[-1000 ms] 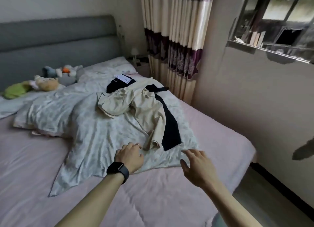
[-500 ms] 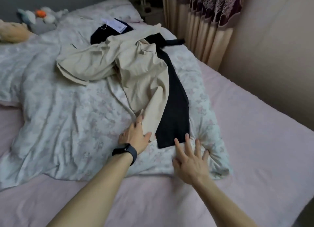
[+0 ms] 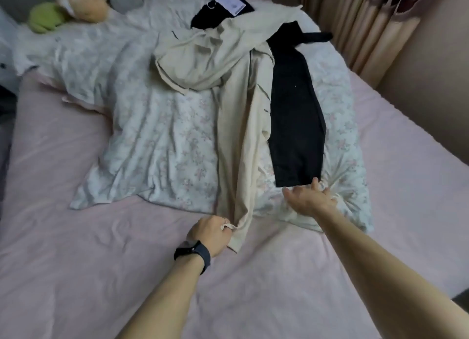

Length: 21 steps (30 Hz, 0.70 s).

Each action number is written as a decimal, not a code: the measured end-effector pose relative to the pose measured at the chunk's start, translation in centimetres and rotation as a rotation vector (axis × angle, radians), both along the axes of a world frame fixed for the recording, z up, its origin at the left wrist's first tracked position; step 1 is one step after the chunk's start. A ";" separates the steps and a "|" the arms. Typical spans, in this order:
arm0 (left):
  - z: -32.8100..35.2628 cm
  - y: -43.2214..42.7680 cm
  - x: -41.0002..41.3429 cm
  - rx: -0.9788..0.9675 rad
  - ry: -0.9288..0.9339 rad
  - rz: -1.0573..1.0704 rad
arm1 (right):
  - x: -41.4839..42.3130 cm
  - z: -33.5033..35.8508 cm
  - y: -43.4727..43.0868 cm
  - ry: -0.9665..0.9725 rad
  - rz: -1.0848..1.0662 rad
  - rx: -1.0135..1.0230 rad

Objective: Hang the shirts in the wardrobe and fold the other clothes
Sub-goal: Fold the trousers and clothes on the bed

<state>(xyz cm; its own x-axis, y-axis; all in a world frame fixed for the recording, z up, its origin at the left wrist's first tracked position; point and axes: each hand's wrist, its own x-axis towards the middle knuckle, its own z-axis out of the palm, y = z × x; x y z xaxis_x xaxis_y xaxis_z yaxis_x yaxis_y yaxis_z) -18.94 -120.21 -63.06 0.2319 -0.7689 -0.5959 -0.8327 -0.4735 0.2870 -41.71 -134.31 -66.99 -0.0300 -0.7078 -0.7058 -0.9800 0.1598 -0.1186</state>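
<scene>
Forearms reach in over the pink sheet point(image 3: 76, 250) of the bed. Nearest is the left hand point(image 3: 209, 236), a dark watch point(image 3: 195, 252) on its wrist, its fingers curled and pinching the near end of the beige garment point(image 3: 238, 140). That garment runs away from the grip in a long, narrow strip across the floral duvet point(image 3: 152, 125) and ends in a crumpled heap farther up. Just beyond and to the right, the right hand point(image 3: 308, 199) lies palm down with fingers loosely spread, fingertips touching the near hem of the black garment point(image 3: 294, 115), which lies flat beside the beige one; no pinch on it shows. Farther off, a paper tag point(image 3: 228, 1) sits on dark cloth at the top of the pile, with soft toys point(image 3: 76, 6) at far left and a curtain point(image 3: 368, 21) at far right. The step in hand looks like sorting: drawing one piece out of the pile. Next, I judge, the beige piece must come clear of the heap and be spread out, so its shape tells whether it is hung or folded; that calls for a second hold from the right hand.
</scene>
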 end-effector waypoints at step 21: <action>6.3 40.8 18.2 0.283 0.012 0.062 | 17.7 5.3 39.3 -0.323 0.188 -0.260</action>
<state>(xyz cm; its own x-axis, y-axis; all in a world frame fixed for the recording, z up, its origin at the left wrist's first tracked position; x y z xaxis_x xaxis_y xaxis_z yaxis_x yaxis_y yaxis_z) -0.73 -79.42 -56.74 0.2646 -0.5560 -0.7879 -0.7972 -0.5858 0.1456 -24.05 -95.00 -61.66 0.3083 -0.8348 -0.4561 -0.8952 -0.0924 -0.4360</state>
